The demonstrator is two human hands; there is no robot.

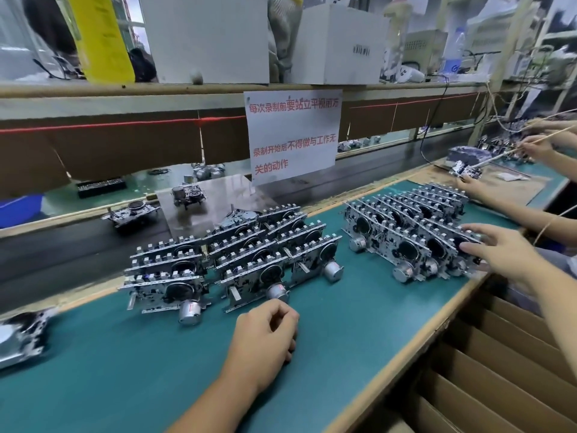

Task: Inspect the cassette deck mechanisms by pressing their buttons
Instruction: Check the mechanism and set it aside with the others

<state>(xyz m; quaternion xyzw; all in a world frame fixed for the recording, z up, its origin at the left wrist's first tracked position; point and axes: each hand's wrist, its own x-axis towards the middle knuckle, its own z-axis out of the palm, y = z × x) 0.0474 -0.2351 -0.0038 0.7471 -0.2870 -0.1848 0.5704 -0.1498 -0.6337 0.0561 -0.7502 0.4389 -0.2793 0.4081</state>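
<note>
Two clusters of metal cassette deck mechanisms stand on the green mat [359, 323]: a left cluster [237, 260] and a right cluster [409, 226], each unit with a row of small buttons along its top edge and a silver motor. My left hand [265, 334] rests on the mat just in front of the left cluster, fingers loosely curled, holding nothing. My right hand [496, 251] reaches from the right onto the nearest right-end mechanism [443, 248], fingers straight and spread over its top and face, thumb low at its side.
A conveyor belt [62, 248] behind the mat carries single mechanisms [131, 214]. A paper notice [293, 135] hangs above it. Another mechanism [22, 335] lies at the left edge. Other people's hands [474, 182] work at the far right. Cardboard dividers [499, 370] fill the lower right.
</note>
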